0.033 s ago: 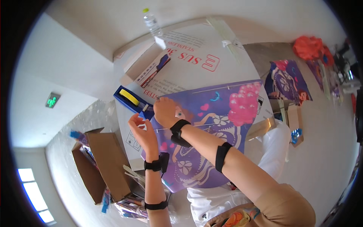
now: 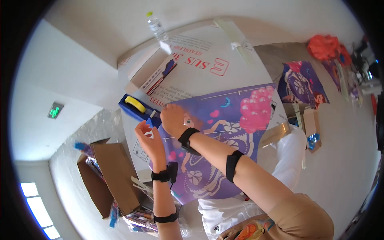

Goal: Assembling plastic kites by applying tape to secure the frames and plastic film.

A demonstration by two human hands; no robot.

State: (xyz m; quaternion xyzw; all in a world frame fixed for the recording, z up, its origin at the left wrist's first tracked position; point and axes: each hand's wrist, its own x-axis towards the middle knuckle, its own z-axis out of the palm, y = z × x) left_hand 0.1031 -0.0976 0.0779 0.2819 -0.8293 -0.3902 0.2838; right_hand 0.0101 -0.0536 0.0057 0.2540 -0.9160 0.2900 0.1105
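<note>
A purple printed sheet [image 2: 202, 178] with a cartoon figure, pink balloons and thin white rods lies across the cardboard-covered table. My right hand [image 2: 173, 120] is closed in a fist over its upper left corner, with the fingertips hidden. Just left of it, my left hand [image 2: 151, 142] has loosely curled fingers with a gap between them and the thumb. Nothing can be made out in that hand. Beside both hands stands a blue tape dispenser [image 2: 129, 109] holding a yellow-cored roll.
Behind the dispenser is an open narrow box [image 2: 150, 72]. A clear bottle [image 2: 157, 28] stands at the far edge, and pale strips [image 2: 236, 40] lie far right. An open carton [image 2: 116, 176] sits at lower left. Another printed sheet [image 2: 302, 84] and a red bag [image 2: 324, 48] are rightward.
</note>
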